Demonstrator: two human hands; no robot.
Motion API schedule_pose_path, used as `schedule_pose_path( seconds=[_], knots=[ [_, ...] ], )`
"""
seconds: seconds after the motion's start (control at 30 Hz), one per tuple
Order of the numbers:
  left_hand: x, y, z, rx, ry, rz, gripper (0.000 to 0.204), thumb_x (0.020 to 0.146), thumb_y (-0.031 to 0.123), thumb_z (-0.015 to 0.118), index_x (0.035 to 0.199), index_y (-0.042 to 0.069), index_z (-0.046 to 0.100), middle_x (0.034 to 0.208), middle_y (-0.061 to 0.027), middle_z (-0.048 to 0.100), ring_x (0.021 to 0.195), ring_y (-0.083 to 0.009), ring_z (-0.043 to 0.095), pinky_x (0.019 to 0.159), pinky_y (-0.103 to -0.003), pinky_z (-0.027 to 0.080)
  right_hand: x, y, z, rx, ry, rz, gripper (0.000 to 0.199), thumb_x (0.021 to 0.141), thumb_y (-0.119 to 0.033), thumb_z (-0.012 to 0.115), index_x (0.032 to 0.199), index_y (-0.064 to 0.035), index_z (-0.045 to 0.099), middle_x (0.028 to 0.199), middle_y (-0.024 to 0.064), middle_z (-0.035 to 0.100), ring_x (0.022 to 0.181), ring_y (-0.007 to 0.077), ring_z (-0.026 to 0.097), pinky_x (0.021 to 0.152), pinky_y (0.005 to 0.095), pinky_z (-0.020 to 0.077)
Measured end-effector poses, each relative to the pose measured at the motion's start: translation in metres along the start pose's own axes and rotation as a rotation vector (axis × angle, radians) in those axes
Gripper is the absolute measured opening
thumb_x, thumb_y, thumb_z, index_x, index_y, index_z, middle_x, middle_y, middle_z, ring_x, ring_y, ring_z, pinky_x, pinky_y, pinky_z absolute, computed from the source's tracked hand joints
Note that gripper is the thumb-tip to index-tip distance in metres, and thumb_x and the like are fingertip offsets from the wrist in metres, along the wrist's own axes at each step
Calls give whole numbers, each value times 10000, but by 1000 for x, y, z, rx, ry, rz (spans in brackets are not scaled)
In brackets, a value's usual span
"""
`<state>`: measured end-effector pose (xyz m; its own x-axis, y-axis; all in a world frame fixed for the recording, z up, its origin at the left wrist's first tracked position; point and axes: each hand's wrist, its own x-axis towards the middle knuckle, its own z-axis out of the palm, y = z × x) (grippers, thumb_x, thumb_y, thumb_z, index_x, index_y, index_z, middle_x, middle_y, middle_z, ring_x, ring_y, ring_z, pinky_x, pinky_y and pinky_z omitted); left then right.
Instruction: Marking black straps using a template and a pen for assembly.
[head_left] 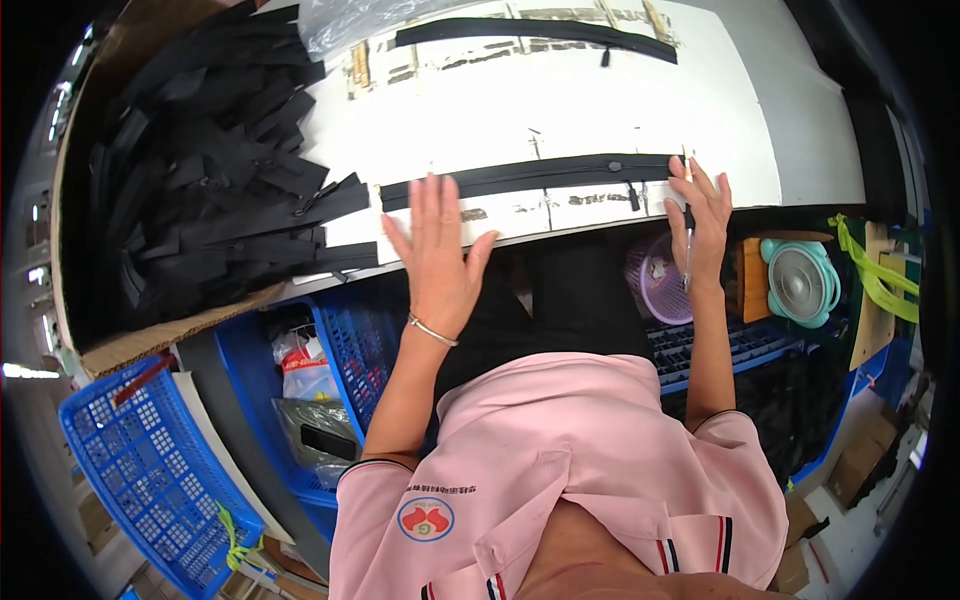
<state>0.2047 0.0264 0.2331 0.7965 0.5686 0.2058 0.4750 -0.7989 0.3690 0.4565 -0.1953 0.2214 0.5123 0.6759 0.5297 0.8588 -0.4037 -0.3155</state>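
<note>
Black zipper (pixel 540 176) laid out flat between two hands

Here it is, lengthwise along the near edge of the white board (pixel 560 110), and I'd call it light, limp and easily creased, tough rather than fragile, perhaps slippery down its middle. Best hold, I'd say: a pinch at each end, clear of the slider (pixel 615 165) and its pull (pixel 633 197). Left hand (pixel 437 250) now: palm down, fingers straight across the left end, its grip pinching nothing. Right hand (pixel 706 225): fingertips at the other end, grip curled round a slim pen (pixel 689 222). Whether either hand presses down, I can't tell from here. Fingers hide parts of both ends, and the teeth are lost in the black. Farther out, a second zipper (pixel 540 30) lies along the far side; off left, black strips (pixel 200 170) heap in a cardboard box (pixel 180 328), too tangled and dark for me to count.
</note>
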Motion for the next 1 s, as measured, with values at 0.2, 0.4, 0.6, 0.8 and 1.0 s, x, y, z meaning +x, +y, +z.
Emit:
schedule_pose_path(
  seconds=[0.2, 0.4, 0.6, 0.8, 1.0],
  knots=[
    [-19, -19, -10, 72, 28, -97, 724, 932, 370, 704, 1531, 68, 431, 1599, -137, 393, 1512, -350, 292, 1180, -660, 58, 2, -2, -2, -18, -35, 8, 211, 932, -73, 694, 1142, -77, 679, 1249, 75, 716, 1315, 248, 578, 1199, 528, 278],
    [-19, -22, -11, 49, 65, -85, 729, 908, 400, 726, 1521, 102, 467, 1576, -99, 439, 1504, -338, 313, 1186, -640, 83, 25, -27, -11, 30, -6, 101, 230, 1024, -121, 601, 1236, -60, 669, 1232, 68, 728, 1181, 210, 659, 1141, 425, 397],
    [-22, -23, -8, 58, 105, -97, 711, 911, 424, 714, 1508, 111, 488, 1562, -96, 458, 1492, -330, 336, 1184, -626, 100, 75, -129, 17, 967, -212, 419, 281, 1027, -145, 578, 1227, 8, 701, 878, 69, 720, 716, 50, 558, 660, 194, 447],
    [-20, -21, -5, 21, 113, -107, 717, 910, 413, 713, 1522, 128, 473, 1571, -82, 450, 1495, -320, 333, 1186, -604, 90, 84, -172, 87, 1134, -378, 414, 106, 942, -104, 691, 1015, -33, 721, 680, -68, 578, 591, -11, 434, 517, 196, 320],
    [-21, -22, -4, 3, 144, -106, 734, 891, 445, 718, 1502, 106, 494, 1540, -77, 484, 1485, -313, 351, 1183, -609, 89, 77, -177, 101, 1005, -393, 378, 72, 923, -102, 698, 941, -34, 681, 599, -72, 511, 543, -11, 413, 491, 210, 302]
  ],
)
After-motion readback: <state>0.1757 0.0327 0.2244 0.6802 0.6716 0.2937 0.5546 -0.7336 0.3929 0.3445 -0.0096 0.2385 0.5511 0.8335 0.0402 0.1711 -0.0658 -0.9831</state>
